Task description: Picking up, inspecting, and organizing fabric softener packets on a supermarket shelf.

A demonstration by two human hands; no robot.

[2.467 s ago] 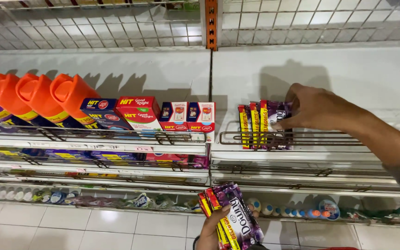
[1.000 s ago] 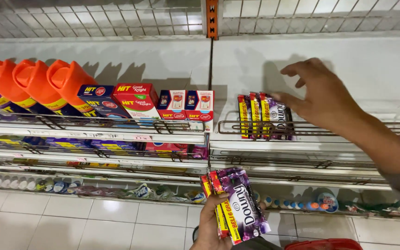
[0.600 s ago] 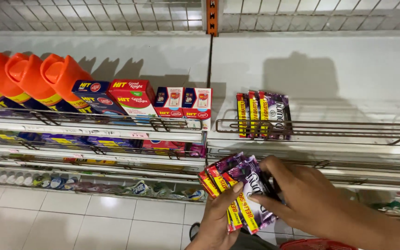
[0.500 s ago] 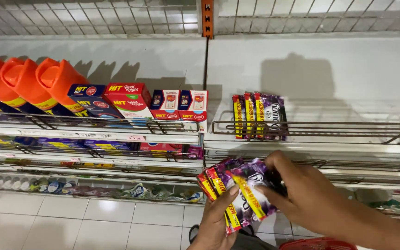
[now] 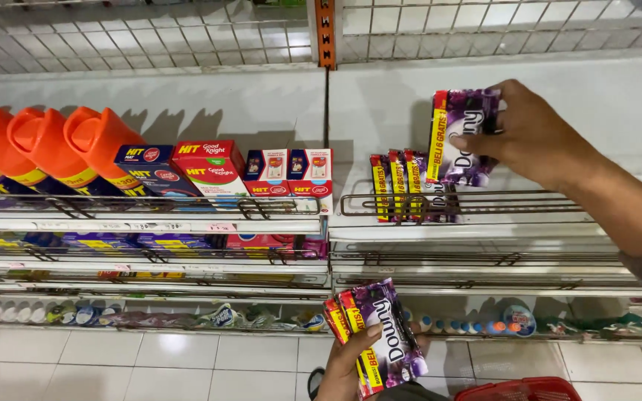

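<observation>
Up from the left hand's (image 5: 351,364) clutched bundle (image 5: 380,341), the right hand (image 5: 529,134) now pinches one purple sachet (image 5: 464,137) over the shelf row (image 5: 410,186); careless placing could topple it.

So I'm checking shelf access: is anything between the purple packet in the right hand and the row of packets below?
Nothing visible: the right hand holds the purple packet just above the shelved row, behind the wire rail.

Purple sachets (image 5: 464,134) edged with a yellow-and-red stripe are seen against a white shelf (image 5: 484,232). Orange-capped bottles (image 5: 46,148) are lined beside a blue box (image 5: 146,167) and red boxes (image 5: 213,169), above pale grey floor tiles (image 5: 150,364).
</observation>
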